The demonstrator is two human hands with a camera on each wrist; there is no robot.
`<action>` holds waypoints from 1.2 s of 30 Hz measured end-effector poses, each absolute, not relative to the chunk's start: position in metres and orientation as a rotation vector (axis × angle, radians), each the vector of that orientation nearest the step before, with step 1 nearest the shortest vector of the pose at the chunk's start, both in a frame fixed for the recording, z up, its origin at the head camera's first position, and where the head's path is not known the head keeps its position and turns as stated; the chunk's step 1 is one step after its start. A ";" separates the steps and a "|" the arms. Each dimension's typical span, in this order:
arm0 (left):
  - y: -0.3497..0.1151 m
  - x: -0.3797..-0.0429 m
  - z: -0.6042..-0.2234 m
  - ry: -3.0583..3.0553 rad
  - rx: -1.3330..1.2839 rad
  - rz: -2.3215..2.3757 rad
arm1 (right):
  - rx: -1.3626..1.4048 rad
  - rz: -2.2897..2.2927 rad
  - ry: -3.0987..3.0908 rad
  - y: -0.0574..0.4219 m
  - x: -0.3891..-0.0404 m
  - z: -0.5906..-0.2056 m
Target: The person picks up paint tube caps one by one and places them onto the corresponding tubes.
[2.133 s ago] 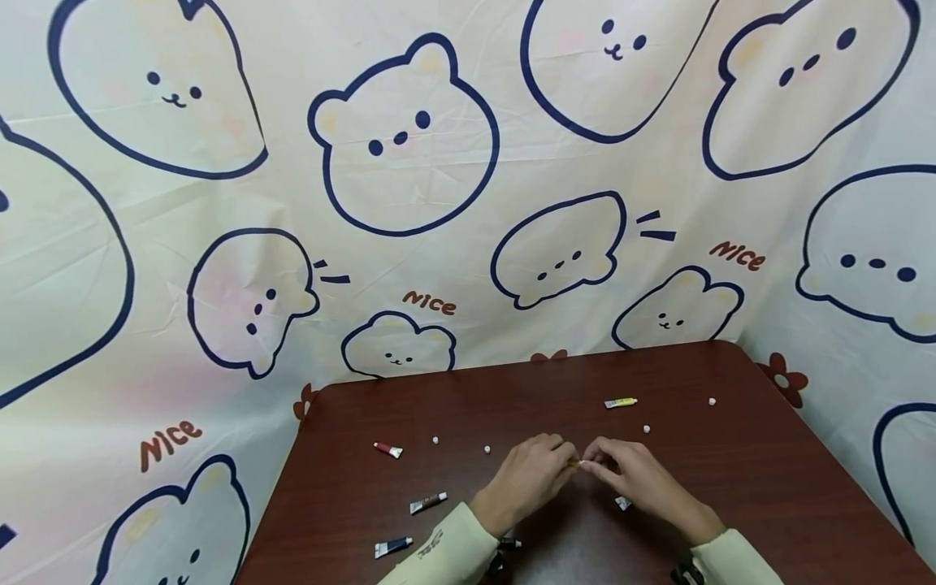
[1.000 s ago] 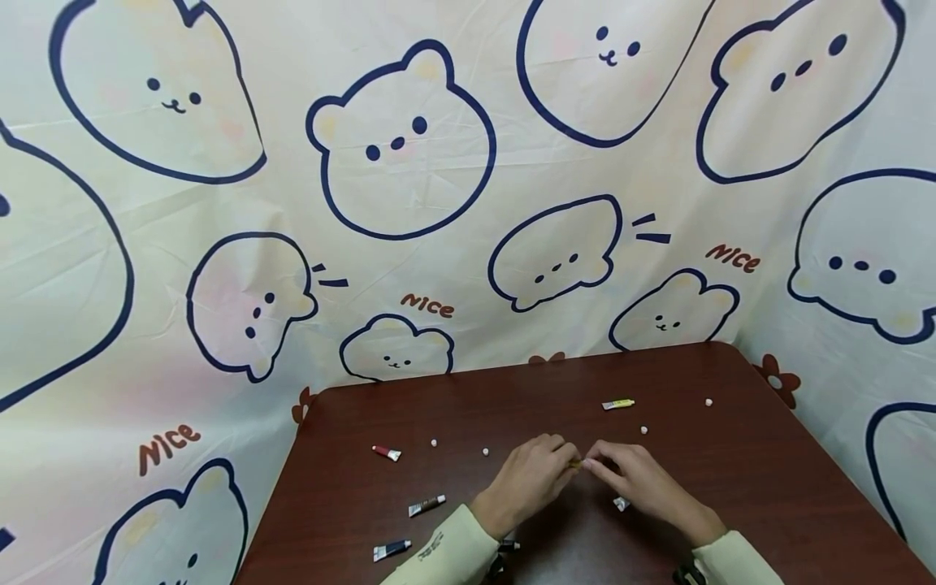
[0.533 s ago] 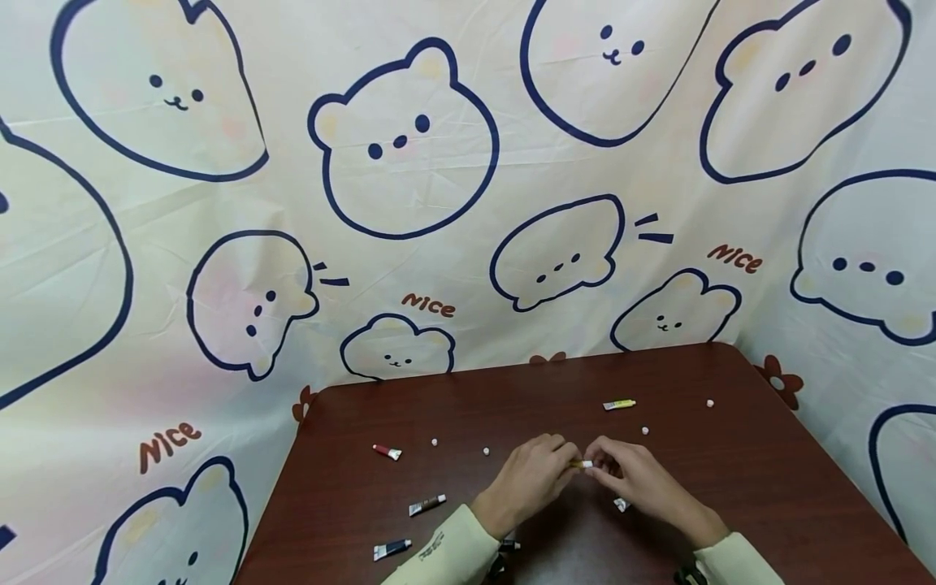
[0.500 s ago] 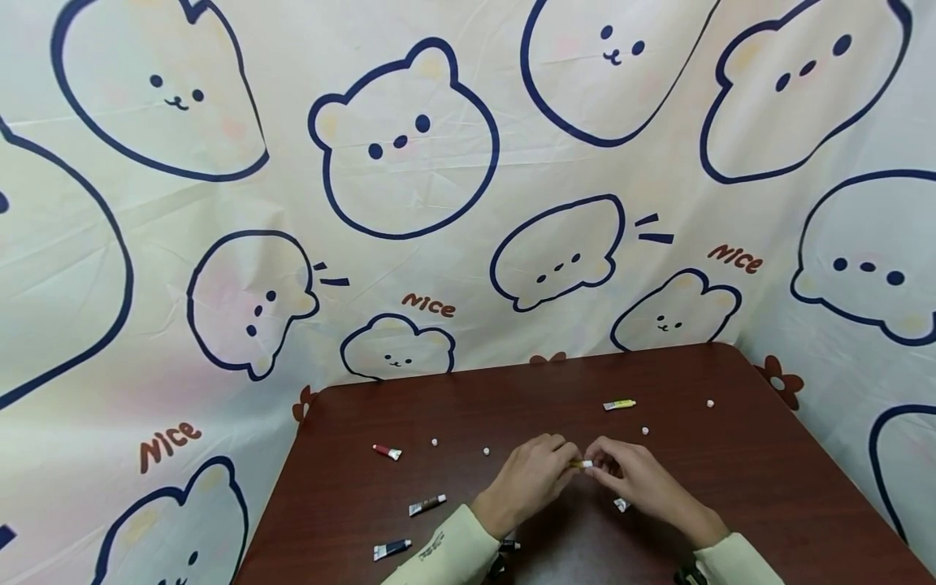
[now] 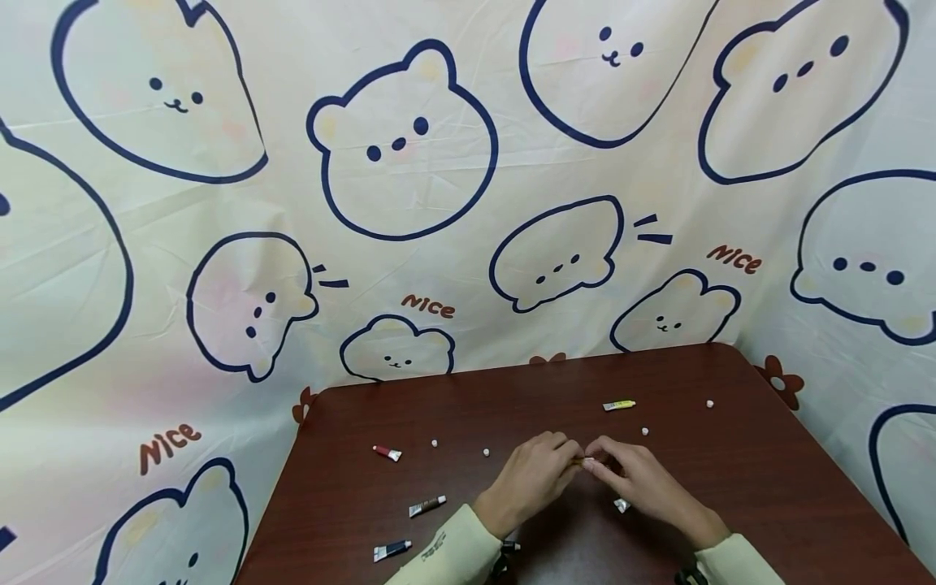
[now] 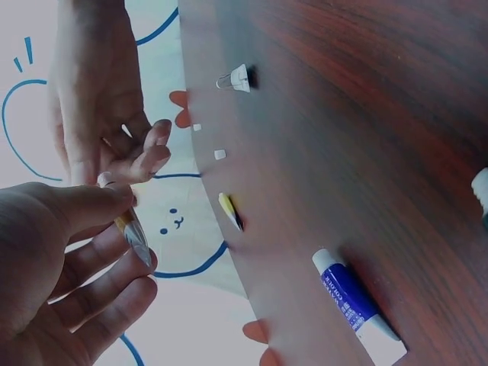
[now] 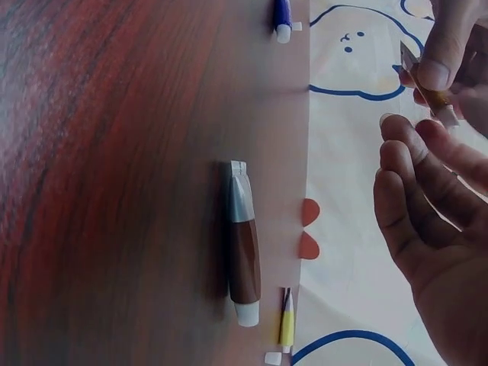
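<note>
Ochre tube held between both hands, cap end toward the right

Ochre tube (image 6: 136, 238) is above the table (image 5: 548, 406), between the hands. Long axis in head view: near level, running left to right. In left wrist view it slants from its cap end at upper left to the flat silver tail at lower right; in right wrist view the tail points up and left, white cap (image 7: 446, 117) down and right.

Left hand (image 5: 532, 475) grips the tube body, thumb against fingers. Right hand (image 5: 647, 479) pinches at the cap end, its other fingers loosely bent.

Obscured: in head view, fingers cover most of the tube; label not legible. Silver-tailed tube (image 5: 621, 504) partly hidden by the right hand and wrist; another tube (image 5: 510, 546) mostly behind the left cuff, colour uncertain.

Materials: ochre tube has a flattened, metallic-looking tail. Brown tube (image 7: 245, 259) on the table: rounded body, silver crimp, white cap. Table reddish-brown, streaked grain, slight sheen. Backdrop (image 5: 468, 175): creased cloth-like sheet, dark-blue animal outlines.
</note>
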State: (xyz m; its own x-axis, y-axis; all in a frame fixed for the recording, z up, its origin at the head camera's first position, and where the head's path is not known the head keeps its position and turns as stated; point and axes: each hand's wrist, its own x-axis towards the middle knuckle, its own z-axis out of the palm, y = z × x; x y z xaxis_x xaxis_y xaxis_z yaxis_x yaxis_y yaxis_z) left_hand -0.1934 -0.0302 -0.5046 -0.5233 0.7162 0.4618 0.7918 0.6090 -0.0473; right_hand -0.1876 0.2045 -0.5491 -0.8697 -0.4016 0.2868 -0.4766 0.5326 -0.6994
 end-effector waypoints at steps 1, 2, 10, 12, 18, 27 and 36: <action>-0.030 -0.194 -0.505 -2.397 -1.197 -0.233 | 0.773 1.265 -2.666 0.205 -0.187 -0.549; -0.030 -0.194 -0.505 -2.398 -1.196 -0.232 | 0.781 1.268 -2.659 0.205 -0.187 -0.548; -0.030 -0.195 -0.505 -2.413 -1.213 -0.253 | 0.844 1.223 -2.599 0.208 -0.187 -0.545; -0.029 -0.195 -0.505 -2.410 -1.217 -0.253 | 0.841 1.215 -2.596 0.209 -0.187 -0.546; -0.028 -0.195 -0.506 -2.396 -1.222 -0.230 | 0.829 1.223 -2.597 0.210 -0.188 -0.547; -0.024 -0.195 -0.502 -2.372 -1.248 -0.194 | 0.838 1.168 -2.567 0.215 -0.189 -0.547; -0.020 -0.197 -0.503 -2.359 -1.258 -0.179 | 0.835 1.184 -2.581 0.220 -0.189 -0.546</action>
State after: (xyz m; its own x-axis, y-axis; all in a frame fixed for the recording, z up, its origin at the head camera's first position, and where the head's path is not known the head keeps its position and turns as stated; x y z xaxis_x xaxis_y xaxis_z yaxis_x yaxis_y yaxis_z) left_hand -0.1968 -0.0198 -0.5035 -0.4776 0.7536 0.4517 0.8130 0.5740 -0.0980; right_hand -0.1892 0.2197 -0.5455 -0.8257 -0.4158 0.3812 -0.5602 0.5250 -0.6407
